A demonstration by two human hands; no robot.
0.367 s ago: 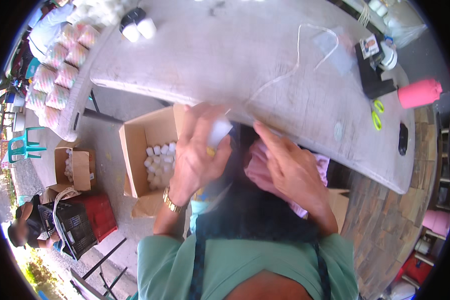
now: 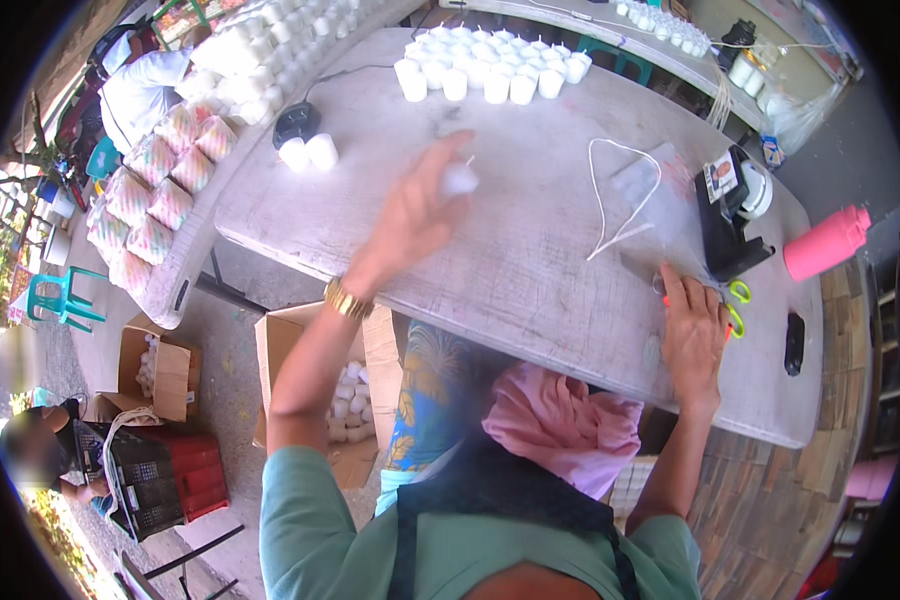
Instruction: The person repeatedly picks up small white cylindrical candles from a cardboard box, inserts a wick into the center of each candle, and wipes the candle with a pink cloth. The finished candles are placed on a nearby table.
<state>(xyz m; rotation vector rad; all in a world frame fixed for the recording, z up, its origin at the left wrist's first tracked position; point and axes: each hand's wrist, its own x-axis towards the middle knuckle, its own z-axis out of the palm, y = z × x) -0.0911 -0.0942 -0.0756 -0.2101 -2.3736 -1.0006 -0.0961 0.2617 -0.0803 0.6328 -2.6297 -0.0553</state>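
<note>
A small white candle (image 2: pixel 459 181) with a short wick is in my left hand (image 2: pixel 415 215), above the left-middle of the grey table (image 2: pixel 530 260). The candle looks blurred. Low on the table's right side, my right hand (image 2: pixel 694 335) curls palm-down over a thing with orange-red bits. The fingers hide most of it, so I cannot tell its kind. Yellow-green scissor handles (image 2: pixel 738 310) lie right beside that hand. Rows of white candles with wicks (image 2: pixel 495 65) stand at the table's far side. Two white candles (image 2: pixel 310 153) sit by a black device (image 2: pixel 296 125) at the left.
A white cord loop (image 2: pixel 592 190) and a clear plastic sheet (image 2: pixel 660 195) lie left of a black stand (image 2: pixel 735 220). A pink bottle (image 2: pixel 826 243) is at the right edge. Below the table, an open cardboard box (image 2: pixel 280 345) holds white pieces. Pink cloth (image 2: pixel 570 425) covers my lap.
My left hand has moved up and forward over the table with the candle. My right hand has gone right, from above my lap to beside the scissors. The view has tilted up.
</note>
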